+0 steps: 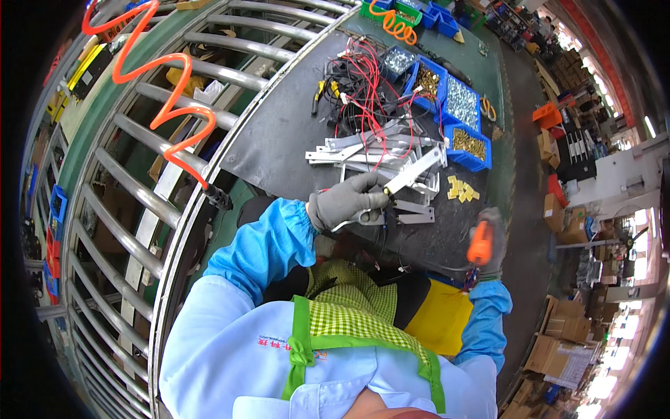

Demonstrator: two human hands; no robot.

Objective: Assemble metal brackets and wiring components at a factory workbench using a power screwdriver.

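Note:
In my gloved left hand (347, 202) I hold a flat white metal bar (417, 170), pinched near its lower end, where a small dark and brass-coloured part sits. The bar slants up to the right over a pile of similar metal brackets (363, 152). My gloved right hand (495, 234), slightly blurred, is wrapped round an orange handheld tool (480, 244) by the right edge of the black work mat (279, 140). The tool's exact kind is not clear. Between the hands lie several small yellow pieces (462, 189).
Blue bins of screws and small hardware (469, 148) line the mat's right side. Red and black wires (363, 84) are heaped behind the brackets. To the left runs a roller conveyor (143, 188), with a coiled orange air hose (171, 115) hanging over it. Cardboard boxes (565, 321) stand at far right.

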